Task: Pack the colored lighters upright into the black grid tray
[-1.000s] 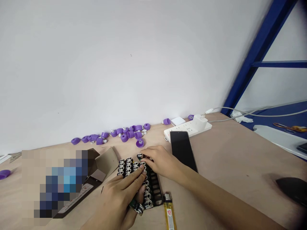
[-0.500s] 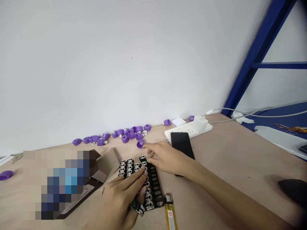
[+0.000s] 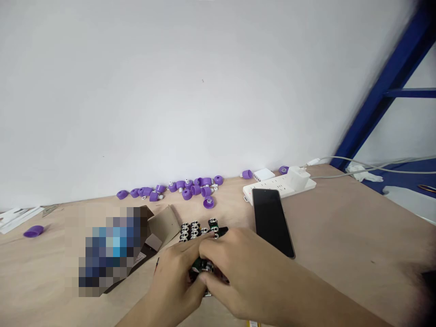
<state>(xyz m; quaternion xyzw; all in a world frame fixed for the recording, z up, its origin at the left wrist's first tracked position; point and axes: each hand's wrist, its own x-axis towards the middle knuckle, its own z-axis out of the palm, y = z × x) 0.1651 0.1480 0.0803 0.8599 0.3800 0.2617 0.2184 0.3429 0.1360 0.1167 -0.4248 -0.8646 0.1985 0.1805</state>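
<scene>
Small green-black metal-ended module [image 3: 203,267]: probably light, stiff, fragile; best held by edges. Left hand [image 3: 175,268] clamped round it; right hand's [image 3: 238,268] grip unclear.

I see a glossy phone [image 3: 273,222]; behind it, a smooth plastic power strip [image 3: 267,186]; left of it, shiny metal-ringed parts [image 3: 194,230], matt cardboard [image 3: 165,228].

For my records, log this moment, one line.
left hand: at small dark metal-ended part; right hand: same part; purple plastic caps: near pale wall

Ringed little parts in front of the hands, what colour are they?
The ringed parts are mostly black and silvery, best in the head view.
</scene>
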